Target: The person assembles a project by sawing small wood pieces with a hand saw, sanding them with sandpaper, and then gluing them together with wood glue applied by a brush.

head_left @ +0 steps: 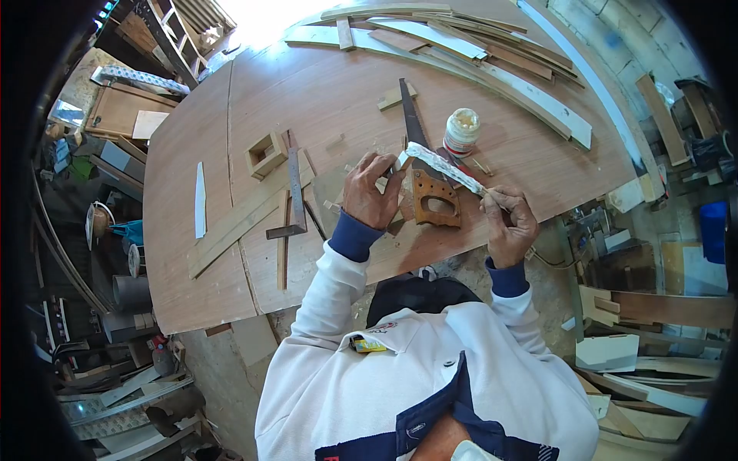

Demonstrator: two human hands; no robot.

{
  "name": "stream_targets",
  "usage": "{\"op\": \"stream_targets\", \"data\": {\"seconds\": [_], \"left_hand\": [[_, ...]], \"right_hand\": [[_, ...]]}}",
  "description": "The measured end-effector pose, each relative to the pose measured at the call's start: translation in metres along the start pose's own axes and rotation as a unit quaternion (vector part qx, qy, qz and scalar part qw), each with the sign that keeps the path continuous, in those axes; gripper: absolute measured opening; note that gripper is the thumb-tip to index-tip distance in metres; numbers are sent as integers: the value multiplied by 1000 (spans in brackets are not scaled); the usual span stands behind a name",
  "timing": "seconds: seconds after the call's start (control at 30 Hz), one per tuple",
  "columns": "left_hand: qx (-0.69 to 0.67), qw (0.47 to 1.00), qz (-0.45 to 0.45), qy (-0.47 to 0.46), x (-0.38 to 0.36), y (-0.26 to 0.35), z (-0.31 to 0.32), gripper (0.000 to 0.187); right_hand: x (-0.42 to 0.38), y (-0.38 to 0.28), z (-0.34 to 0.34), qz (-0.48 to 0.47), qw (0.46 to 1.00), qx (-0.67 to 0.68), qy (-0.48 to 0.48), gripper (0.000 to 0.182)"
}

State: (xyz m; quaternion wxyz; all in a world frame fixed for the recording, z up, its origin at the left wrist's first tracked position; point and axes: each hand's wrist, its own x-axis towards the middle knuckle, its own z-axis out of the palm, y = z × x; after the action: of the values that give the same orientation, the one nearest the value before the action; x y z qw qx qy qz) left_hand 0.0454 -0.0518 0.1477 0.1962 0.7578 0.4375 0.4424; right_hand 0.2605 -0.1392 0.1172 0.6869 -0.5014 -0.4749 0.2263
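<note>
Near the left edge of the counter (175, 265), a white sliver (201, 201) is laid flat. To its right, a small open wooden box (266, 155) and a metal square (294, 192) are placed, the square partly over wooden strips.

Toward the near edge, a small wooden piece (402, 160) is pinched between the thumb and fingers of the left hand (366, 192). The white-coated strip (444, 166) is held raised between the two hands, above a handsaw (437, 201) whose handle is directed to the near edge. Whether the strip is joined to the wooden piece cannot be told.

An open jar (462, 132) is stood upright just beyond the strip. The strip's slender right end is pinched by the thumb and fingertips of the right hand (510, 224).

The strip is judged to be light, narrow and fairly stiff, but easily snapped if bent. The coating appears wet and is likely to be slippery; grip should be taken at the uncoated right end, with light pressure, clear of the coating.
</note>
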Motion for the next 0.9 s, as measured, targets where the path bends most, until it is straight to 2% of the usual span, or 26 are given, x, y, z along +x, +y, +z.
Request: {"op": "stream_targets", "data": {"seconds": [0.27, 0.33, 0.43, 0.57, 0.63, 0.83, 0.87, 0.9], "left_hand": [[14, 1000, -3, 1, -7, 3, 1, 23], [13, 1000, -4, 0, -8, 4, 0, 22], [13, 1000, -7, 1, -9, 4, 2, 21], [25, 1000, -9, -4, -9, -1, 8, 20], [28, 1000, -10, -2, -8, -2, 10, 19], [74, 997, -15, -4, -6, -2, 15, 17], [65, 998, -10, -2, -6, -2, 16, 17], [55, 998, -5, 0, -5, -2, 17, 17]], "right_hand": [[-5, 3, -2, -9, 1000, -11, 6, 12], [-4, 3, -3, -92, 989, -117, 9, 11], [-5, 2, -1, -45, 995, -80, 35, 12], [-4, -5, -2, -41, 996, -68, 29, 12], [-1, -9, -3, -128, 981, -143, -19, 12], [-3, -5, -4, -66, 993, -95, 38, 13], [-1, -5, -4, -65, 992, -96, 40, 13], [2, -6, -4, -106, 985, -131, 19, 13]]}}
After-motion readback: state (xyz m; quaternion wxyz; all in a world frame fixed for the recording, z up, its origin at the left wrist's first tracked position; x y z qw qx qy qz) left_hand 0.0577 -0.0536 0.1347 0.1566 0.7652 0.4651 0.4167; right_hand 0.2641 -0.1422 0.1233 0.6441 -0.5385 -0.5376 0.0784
